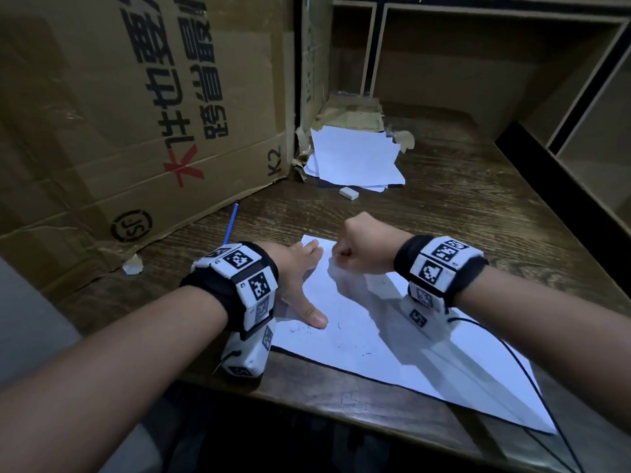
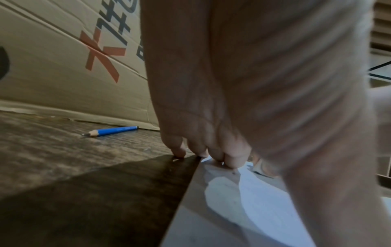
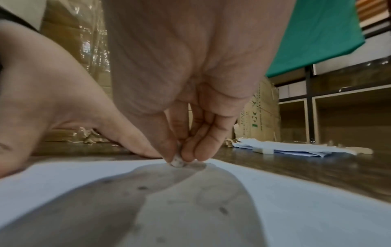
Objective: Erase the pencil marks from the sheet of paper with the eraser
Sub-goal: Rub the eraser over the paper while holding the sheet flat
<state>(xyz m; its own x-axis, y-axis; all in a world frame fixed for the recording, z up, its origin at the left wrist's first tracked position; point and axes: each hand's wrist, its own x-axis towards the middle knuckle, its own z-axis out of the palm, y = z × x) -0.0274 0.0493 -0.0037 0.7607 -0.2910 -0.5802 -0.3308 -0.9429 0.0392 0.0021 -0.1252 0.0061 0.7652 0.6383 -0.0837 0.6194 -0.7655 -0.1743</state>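
I judge the job partway: faint pencil marks (image 1: 309,331) remain along the near left of the sheet of paper (image 1: 392,339), which lies flat on the wooden desk (image 1: 461,206). My right hand (image 1: 363,249) pinches a small grubby eraser (image 3: 177,161) — its tip touches the far end of the sheet. My left hand (image 1: 298,285) presses flat, fingers spread, over the left edge.

blue pencil (image 1: 232,222) beside a printed cardboard box (image 1: 136,107), loose paper stack (image 1: 355,158) farther back on the wooden desk (image 1: 461,206)
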